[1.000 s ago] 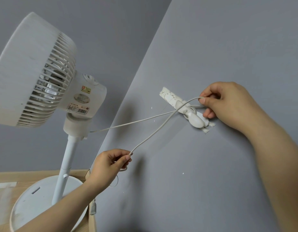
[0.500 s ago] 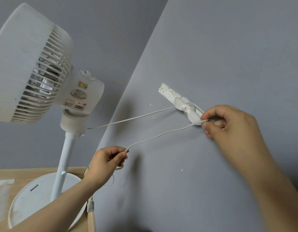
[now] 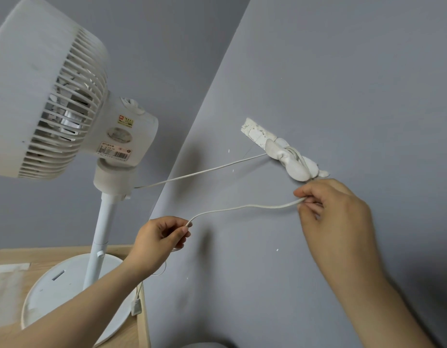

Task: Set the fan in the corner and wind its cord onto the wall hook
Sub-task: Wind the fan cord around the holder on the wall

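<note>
A white pedestal fan (image 3: 54, 96) stands in the corner on its round base (image 3: 66, 292). Its thin white cord (image 3: 204, 172) runs taut from the fan's neck to a white wall hook (image 3: 290, 159) and loops round it. Just below the hook, my right hand (image 3: 335, 217) pinches the cord. From there a slack stretch of cord (image 3: 242, 208) sags leftwards to my left hand (image 3: 159, 239), which pinches it between thumb and fingers. The cord's free end hangs under my left hand, with a small white plug (image 3: 136, 307) near the base.
Two grey walls meet in the corner behind the fan. A light wooden surface (image 3: 11, 285) carries the fan base, with its edge (image 3: 144, 322) against the right wall. A strip of peeling white tape (image 3: 255, 133) sits above the hook.
My right hand has carried the cord from above the hook down round it to just below. My left hand has stayed in place, and the stretch of cord between the hands has gone slack.
</note>
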Available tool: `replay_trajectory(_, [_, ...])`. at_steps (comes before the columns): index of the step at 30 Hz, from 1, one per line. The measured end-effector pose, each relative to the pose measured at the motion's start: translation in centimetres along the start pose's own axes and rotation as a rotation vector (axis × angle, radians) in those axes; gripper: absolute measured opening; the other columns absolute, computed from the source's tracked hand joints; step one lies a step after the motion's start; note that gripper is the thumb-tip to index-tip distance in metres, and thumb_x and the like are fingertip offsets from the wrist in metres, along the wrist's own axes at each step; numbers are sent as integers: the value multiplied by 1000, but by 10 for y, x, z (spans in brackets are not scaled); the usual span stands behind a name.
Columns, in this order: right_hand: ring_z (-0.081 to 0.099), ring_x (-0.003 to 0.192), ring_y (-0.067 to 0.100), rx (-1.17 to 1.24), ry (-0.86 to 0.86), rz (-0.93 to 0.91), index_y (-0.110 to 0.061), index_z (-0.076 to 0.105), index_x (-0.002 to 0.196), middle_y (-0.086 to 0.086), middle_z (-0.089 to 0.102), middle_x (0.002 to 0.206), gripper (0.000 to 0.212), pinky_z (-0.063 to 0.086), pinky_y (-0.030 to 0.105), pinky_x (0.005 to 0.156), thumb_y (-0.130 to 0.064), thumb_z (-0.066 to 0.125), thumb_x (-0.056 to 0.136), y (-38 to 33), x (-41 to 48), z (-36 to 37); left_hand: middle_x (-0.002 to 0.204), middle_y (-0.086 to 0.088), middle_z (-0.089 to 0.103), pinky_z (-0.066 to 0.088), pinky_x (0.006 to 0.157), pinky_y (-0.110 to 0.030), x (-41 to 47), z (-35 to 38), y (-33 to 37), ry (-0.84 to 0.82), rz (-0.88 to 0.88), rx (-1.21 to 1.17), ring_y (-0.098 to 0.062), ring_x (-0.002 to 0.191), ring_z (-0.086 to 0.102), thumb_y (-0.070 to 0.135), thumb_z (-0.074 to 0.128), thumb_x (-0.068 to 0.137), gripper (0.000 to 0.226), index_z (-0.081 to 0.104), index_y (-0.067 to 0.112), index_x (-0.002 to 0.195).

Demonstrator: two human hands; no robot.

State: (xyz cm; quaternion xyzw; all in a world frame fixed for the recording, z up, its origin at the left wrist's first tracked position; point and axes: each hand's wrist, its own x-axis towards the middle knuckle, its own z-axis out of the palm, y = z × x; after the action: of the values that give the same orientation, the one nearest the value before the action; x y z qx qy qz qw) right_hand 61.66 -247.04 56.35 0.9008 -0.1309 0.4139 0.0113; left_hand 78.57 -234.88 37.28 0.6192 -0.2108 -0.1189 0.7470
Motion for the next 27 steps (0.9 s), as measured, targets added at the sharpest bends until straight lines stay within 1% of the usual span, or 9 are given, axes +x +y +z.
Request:
replay_trajectory(3, [66,88,23,10,-20,15,-7,68,97,3,62,102,28,56,43,82,9,61,75,2,-6,14,70,1,72,58,66,-22,0,-2,-2,-40,-14,22,-13,64,65,5,62,89,19,73,19,81])
replay_trajectory(7, [65,96,24,48,-35,30,-5,67,101,5,60,110,28,54,43,87,7,61,77,1,-7,30,76,-13,70,56,75,-27,-4,-4,-1,-119,9,69,-13,69,64,10,67,86,9,74,15,83])
replay_trajectory(9, [65,95,23,68,-33,40,-4,67,101,5,60,109,27,54,43,87,6,60,78,0,-5,36,71,-10,67,54,74,-21,-5,-4,1,-150,7,47,-10,70,62,10,69,85,7,75,13,85])
replay_trajectory(12, [64,93,22,89,-26,56,-4,66,104,4,59,110,27,54,41,88,3,60,79,-2,-4,43,76,-12,70,54,72,-17,-5,-5,4,-167,-4,-1,-9,70,63,8,69,84,7,76,9,85])
replay_trajectory(16, [63,93,20,103,-18,31,-5,66,105,4,58,110,28,54,41,87,3,60,79,-2,-6,48,81,-13,74,58,78,-29,-7,-6,5,-176,-26,9,-12,69,66,9,72,81,9,79,14,79])
replay_trajectory(18, [64,97,21,127,-34,46,-5,66,106,3,58,111,28,54,42,89,1,60,80,-1,-4,48,78,-14,74,58,81,-38,-5,-6,4,-113,-32,20,-15,67,66,9,74,79,7,79,14,75])
replay_trajectory(20, [64,101,21,125,-71,34,-7,67,107,1,59,113,27,53,41,90,-1,61,81,-4,-5,46,72,-9,74,58,81,-40,-3,-7,3,-15,-17,50,-16,67,68,12,77,77,8,78,17,71])
replay_trajectory(22, [64,97,17,139,-119,17,-11,67,106,-2,59,111,27,54,40,87,-3,62,81,-9,-9,45,69,-3,74,58,80,-35,-1,-9,5,58,3,75,-15,68,69,14,78,76,9,78,20,70])
replay_trajectory(27, [62,82,14,188,-229,-58,-17,68,103,-8,59,105,27,56,40,76,-5,61,79,-23,-13,49,71,4,74,50,66,-9,-2,-9,9,101,27,63,-4,68,67,11,80,73,14,77,23,68])
